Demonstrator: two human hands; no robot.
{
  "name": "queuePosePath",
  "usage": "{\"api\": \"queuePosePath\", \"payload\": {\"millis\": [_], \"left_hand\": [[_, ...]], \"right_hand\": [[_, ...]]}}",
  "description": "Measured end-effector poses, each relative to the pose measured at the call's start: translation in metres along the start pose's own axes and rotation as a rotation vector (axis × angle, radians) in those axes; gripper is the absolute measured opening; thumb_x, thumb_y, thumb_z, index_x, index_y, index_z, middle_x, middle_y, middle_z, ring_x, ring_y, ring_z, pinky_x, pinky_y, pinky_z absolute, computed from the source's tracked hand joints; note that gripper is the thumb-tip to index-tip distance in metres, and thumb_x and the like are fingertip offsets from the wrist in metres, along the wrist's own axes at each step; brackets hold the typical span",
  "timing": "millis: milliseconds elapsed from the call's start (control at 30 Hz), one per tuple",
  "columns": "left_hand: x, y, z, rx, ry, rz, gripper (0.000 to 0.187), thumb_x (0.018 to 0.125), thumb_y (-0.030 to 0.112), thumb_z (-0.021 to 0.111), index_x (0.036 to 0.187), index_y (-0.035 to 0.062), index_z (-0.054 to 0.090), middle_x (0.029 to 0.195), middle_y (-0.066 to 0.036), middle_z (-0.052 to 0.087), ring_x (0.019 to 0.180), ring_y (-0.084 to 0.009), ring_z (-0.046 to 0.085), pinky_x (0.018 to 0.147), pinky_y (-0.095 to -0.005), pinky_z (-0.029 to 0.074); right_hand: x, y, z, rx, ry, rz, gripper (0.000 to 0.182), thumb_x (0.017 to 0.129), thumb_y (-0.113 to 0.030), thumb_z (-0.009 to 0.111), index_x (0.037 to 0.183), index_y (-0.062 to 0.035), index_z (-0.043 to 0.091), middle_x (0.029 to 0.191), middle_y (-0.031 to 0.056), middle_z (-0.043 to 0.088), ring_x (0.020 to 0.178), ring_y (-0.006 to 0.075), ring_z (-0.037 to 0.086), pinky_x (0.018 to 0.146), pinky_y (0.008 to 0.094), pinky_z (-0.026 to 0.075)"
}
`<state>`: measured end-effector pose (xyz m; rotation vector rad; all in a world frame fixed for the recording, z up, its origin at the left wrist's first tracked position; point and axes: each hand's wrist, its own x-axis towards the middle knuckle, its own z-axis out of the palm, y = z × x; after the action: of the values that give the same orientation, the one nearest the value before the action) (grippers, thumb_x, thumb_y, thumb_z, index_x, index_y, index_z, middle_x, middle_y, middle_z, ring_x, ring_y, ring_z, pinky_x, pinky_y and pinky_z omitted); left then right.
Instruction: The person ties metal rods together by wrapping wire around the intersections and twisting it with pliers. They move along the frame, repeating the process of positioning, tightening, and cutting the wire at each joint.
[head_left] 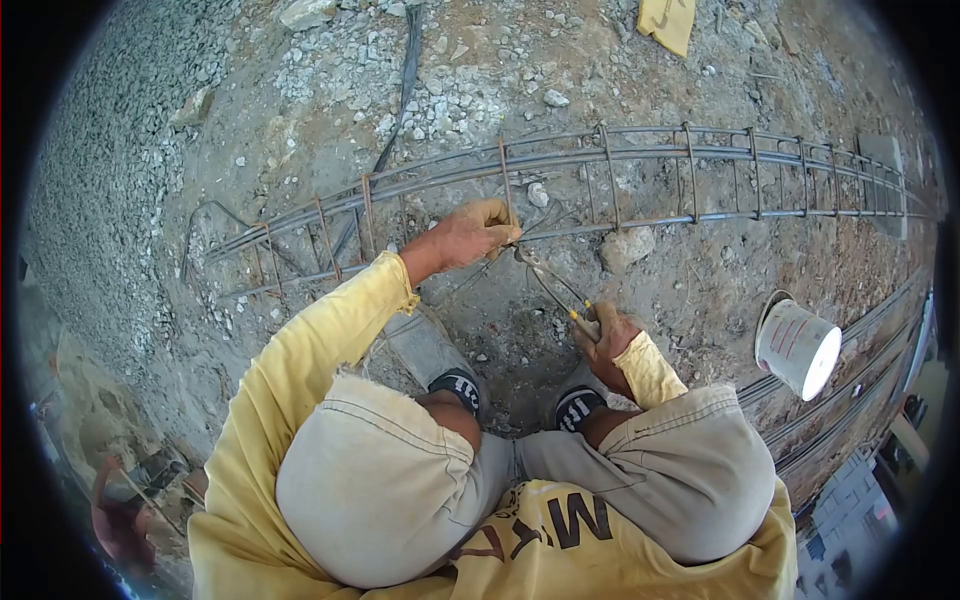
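Your left hand [472, 233] was curled tight around a stirrup [506, 180] where it crossed the lower bar of the rebar cage [640, 155], which lay along the gravelly ground in front of your bent knees. Just right of that joint, the pliers [548, 283] slanted down toward you, their nose at the crossing, probably on tie wire, though it was too fine to see. Your right hand [606, 340] gripped the handles, fingers closed. Farther right a white bucket [797, 346] lay tipped on its side.

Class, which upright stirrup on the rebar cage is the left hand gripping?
The stirrup directly above the left hand, near the cage's middle; every other stirrup stands untouched.
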<state>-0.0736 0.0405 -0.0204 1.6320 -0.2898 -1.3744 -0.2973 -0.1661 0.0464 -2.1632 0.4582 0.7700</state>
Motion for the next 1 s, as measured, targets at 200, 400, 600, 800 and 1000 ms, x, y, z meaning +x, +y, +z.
{"api": "queuePosePath", "payload": {"millis": [200, 400, 600, 800, 1000], "left_hand": [[0.002, 0.000, 0.000, -0.019, -0.008, 0.020, 0.020, 0.097, 0.024, 0.065, 0.099, 0.0050, 0.060, 0.083, 0.001, 0.057, 0.066, -0.0084, 0.055, 0.059, -0.0256, 0.042], [0.002, -0.001, 0.001, -0.024, -0.015, 0.018, 0.020, 0.097, 0.024, 0.065, 0.100, 0.0046, 0.060, 0.084, 0.001, 0.057, 0.067, -0.0088, 0.055, 0.061, -0.0255, 0.043], [0.005, -0.006, -0.001, 0.009, 0.015, 0.031, 0.025, 0.095, 0.026, 0.066, 0.098, 0.0017, 0.061, 0.080, -0.003, 0.059, 0.066, -0.0114, 0.057, 0.060, -0.0288, 0.047], [0.005, -0.006, -0.002, 0.030, 0.015, 0.027, 0.025, 0.095, 0.027, 0.065, 0.096, 0.0017, 0.060, 0.079, -0.003, 0.059, 0.066, -0.0115, 0.057, 0.059, -0.0288, 0.046], [0.006, -0.010, -0.001, -0.020, -0.010, 0.011, 0.024, 0.096, 0.029, 0.067, 0.100, 0.0057, 0.061, 0.081, 0.003, 0.055, 0.066, -0.0077, 0.053, 0.059, -0.0253, 0.041]], "right_hand": [[0.006, 0.015, 0.004, 0.252, -0.232, -0.031, 0.030, 0.095, -0.030, 0.064, 0.109, -0.0048, 0.056, 0.080, 0.0071, 0.061, 0.066, 0.0287, 0.060, 0.062, 0.0397, 0.049], [0.018, 0.053, 0.036, 1.616, -1.057, 0.295, 0.038, 0.102, -0.043, 0.055, 0.116, -0.0077, 0.055, 0.081, 0.0000, 0.053, 0.069, 0.0091, 0.053, 0.057, 0.0240, 0.043], [0.013, 0.020, 0.010, 1.053, -0.659, 0.312, 0.052, 0.102, -0.053, 0.048, 0.103, -0.0026, 0.059, 0.082, 0.0038, 0.061, 0.073, 0.0113, 0.060, 0.059, 0.0265, 0.048], [0.017, -0.008, -0.009, 0.502, -0.514, 0.301, 0.048, 0.096, -0.049, 0.064, 0.082, -0.0036, 0.059, 0.067, 0.0059, 0.059, 0.058, 0.0137, 0.058, 0.052, 0.0288, 0.048], [0.022, 0.012, 0.001, 0.923, -0.820, 0.335, 0.034, 0.093, -0.038, 0.072, 0.081, -0.0101, 0.056, 0.061, -0.0007, 0.051, 0.048, 0.0101, 0.049, 0.042, 0.0298, 0.039]]}}
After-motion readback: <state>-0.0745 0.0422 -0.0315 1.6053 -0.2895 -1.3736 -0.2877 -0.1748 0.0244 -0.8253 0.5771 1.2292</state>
